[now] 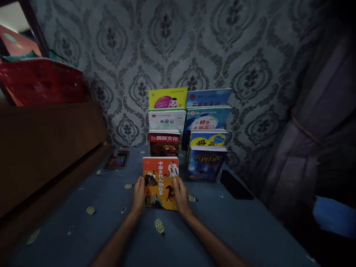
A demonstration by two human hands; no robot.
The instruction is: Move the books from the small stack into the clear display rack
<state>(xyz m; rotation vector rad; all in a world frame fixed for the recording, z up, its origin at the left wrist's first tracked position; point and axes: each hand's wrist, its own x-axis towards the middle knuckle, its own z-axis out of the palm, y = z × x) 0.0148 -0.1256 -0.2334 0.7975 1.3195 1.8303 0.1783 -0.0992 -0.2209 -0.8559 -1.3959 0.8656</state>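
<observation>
Left hand point(138, 194), right hand point(183, 196): fingers partly hidden by orange book point(161, 185)
Red basket point(41, 79): cut off at left
Flat item point(116, 160), far left: blurred

The orange storybook point(161, 183) and dark-blue paperback point(207, 167) look like smooth printed paper, the blue sheet point(111, 207) matt cloth, the curtain point(294, 174) soft cloth, and the red basket point(41, 79) glossy plastic.

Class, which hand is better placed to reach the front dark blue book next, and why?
Probably the right hand: it holds the right edge of the orange book, nearer the dark blue book. The left hand holds the opposite edge.
</observation>
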